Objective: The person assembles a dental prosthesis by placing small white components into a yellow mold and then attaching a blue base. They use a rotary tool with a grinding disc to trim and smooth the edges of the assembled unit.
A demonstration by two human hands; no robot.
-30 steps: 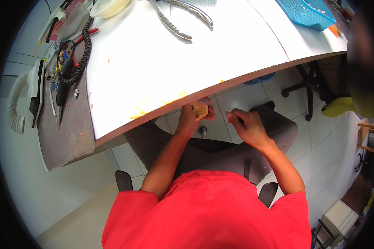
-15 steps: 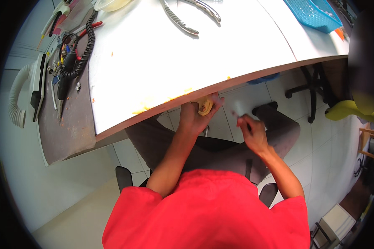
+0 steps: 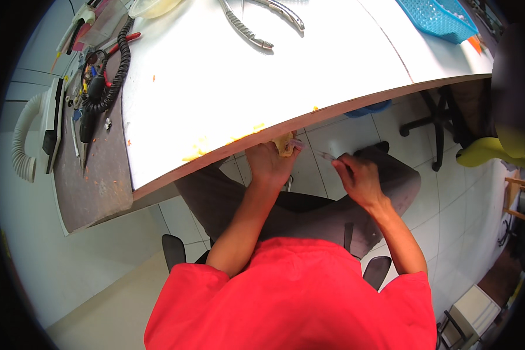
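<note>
Yellowish piece (image 3: 283, 145), clasped in left hand (image 3: 268, 165), had seemingly bared another side; right hand (image 3: 359, 179), at four o'clock, pinched slim tool (image 3: 326, 156).

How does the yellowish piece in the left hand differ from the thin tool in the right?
The yellowish piece is chunky, while the thin tool is narrow and elongated. The piece sits in the left hand; the tool juts out of the right hand, its free end toward the piece. Both are hand-held; finer details are too small to tell.
</note>
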